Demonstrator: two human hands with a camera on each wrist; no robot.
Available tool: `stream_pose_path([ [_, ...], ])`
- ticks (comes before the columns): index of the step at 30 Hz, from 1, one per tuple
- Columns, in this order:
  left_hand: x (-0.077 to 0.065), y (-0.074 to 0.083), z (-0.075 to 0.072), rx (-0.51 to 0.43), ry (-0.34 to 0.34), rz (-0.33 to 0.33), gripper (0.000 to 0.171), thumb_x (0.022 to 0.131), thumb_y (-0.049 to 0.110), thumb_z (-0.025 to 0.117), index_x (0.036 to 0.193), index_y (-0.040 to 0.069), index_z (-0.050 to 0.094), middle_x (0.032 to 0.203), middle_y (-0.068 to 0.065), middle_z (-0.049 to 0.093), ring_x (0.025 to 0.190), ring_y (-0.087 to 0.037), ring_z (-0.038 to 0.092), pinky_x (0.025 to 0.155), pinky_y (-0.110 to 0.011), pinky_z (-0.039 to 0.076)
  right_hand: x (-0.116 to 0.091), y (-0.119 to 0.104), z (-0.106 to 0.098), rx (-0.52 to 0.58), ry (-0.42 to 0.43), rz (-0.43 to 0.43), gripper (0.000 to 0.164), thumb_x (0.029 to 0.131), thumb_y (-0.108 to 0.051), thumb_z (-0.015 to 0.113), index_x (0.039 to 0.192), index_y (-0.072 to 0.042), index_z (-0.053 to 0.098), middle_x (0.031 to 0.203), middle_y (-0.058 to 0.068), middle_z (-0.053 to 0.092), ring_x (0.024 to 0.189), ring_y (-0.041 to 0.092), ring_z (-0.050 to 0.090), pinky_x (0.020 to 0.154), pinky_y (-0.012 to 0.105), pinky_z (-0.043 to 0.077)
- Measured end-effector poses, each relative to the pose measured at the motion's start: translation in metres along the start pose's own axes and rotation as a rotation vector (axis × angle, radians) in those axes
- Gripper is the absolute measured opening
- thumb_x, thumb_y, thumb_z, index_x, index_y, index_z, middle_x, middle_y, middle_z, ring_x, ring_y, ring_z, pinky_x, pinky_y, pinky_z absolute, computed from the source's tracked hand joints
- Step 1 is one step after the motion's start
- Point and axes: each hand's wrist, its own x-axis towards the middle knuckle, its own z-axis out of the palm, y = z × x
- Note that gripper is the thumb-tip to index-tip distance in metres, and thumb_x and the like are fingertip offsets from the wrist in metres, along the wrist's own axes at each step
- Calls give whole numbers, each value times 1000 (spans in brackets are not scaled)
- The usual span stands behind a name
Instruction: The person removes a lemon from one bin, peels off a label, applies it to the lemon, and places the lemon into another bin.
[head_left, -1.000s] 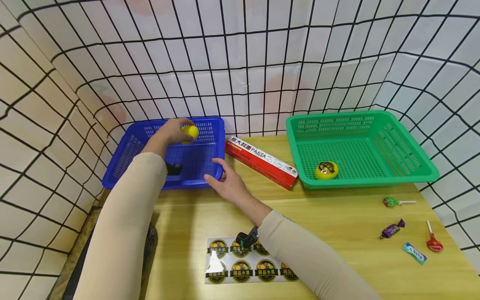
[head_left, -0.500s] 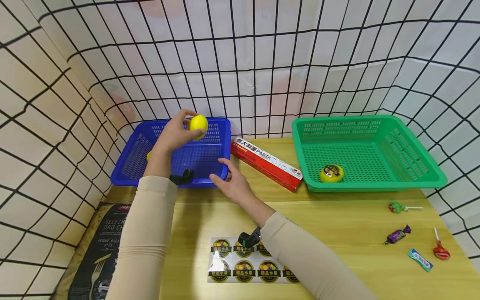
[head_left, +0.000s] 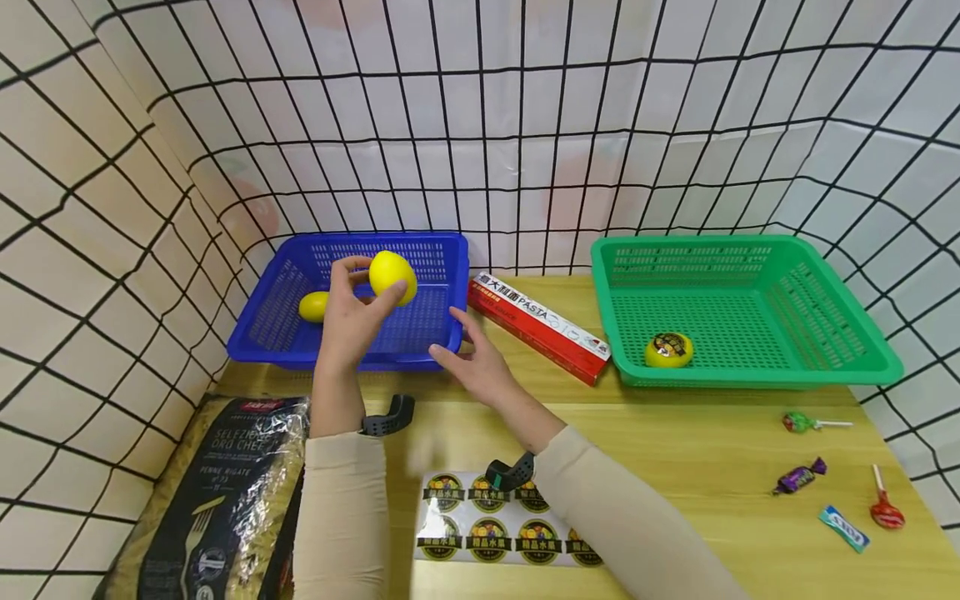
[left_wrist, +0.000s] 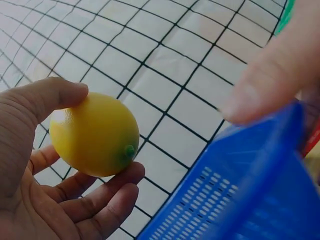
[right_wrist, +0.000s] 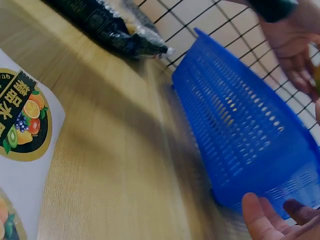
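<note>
My left hand holds a yellow lemon between thumb and fingers above the blue basket. The left wrist view shows the lemon's small green stem end, with no sticker on the visible side. Inside the basket, at its left, lies another lemon. My right hand is at the basket's front right corner, thumb and fingers spread and relaxed. Whether it touches the rim, I cannot tell. A third lemon, with a round black and gold sticker, rests in the green basket.
A sheet of round fruit stickers lies in front. The red and white pasta box sits between the baskets, and a black pasta bag at left. Several sweets, including a red lollipop, lie at right. Black wire mesh encloses the table.
My left hand has lifted the lemon out of the blue basket and drawn it back towards me, turning the palm inward. The right hand has stayed near the basket corner.
</note>
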Motion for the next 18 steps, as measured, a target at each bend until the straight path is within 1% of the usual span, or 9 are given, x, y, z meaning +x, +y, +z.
stream_pose_path([
  [3,-14,-6,4,-92,-20,-41,63,95,23,72,142,7,35,132,-21,48,90,-23,67,80,-28,61,-7,0,-6,8,-6,-15,76,96,-38,71,160,-36,30,157,14,44,124,36,64,92,48,60],
  [5,-22,-10,8,-154,-49,-76,61,96,22,70,143,8,34,129,-20,48,91,-21,68,79,-30,63,-15,0,-10,-14,10,-17,76,95,-39,72,158,-36,32,156,14,45,122,36,65,92,47,60],
  [8,-35,-15,13,-228,-102,-123,57,98,18,68,142,7,34,124,-19,49,94,-20,68,77,-32,64,-31,2,-15,-32,32,-3,73,94,-40,73,156,-38,35,154,14,46,120,36,65,89,45,61],
  [10,-42,-18,15,-257,-147,-136,55,98,15,67,142,7,35,123,-18,49,95,-20,67,76,-34,64,-42,2,-19,-29,39,1,70,94,-38,72,155,-38,37,153,16,48,118,35,66,87,43,61],
  [11,-46,-19,17,-270,-171,-138,54,98,13,67,142,6,36,123,-18,49,96,-21,67,76,-36,64,-47,3,-22,-24,34,0,69,95,-37,72,155,-37,38,152,16,48,117,34,66,86,42,61],
  [13,-52,-22,19,-272,-219,-134,53,98,11,66,142,4,38,124,-19,51,97,-21,67,76,-37,64,-59,3,-27,-19,22,4,68,95,-33,72,154,-36,39,150,17,49,116,33,66,86,40,62],
  [15,-59,-24,21,-267,-259,-125,51,97,10,66,141,4,41,124,-19,52,96,-21,66,76,-37,64,-71,4,-33,-41,12,7,67,95,-31,72,153,-36,40,148,17,52,114,31,67,84,39,61],
  [18,-68,-24,25,-223,-305,-102,49,95,9,69,138,2,48,118,-17,57,93,-20,63,75,-30,60,-89,7,-42,-85,2,26,66,95,-32,73,153,-36,40,145,15,55,113,28,67,82,37,60],
])
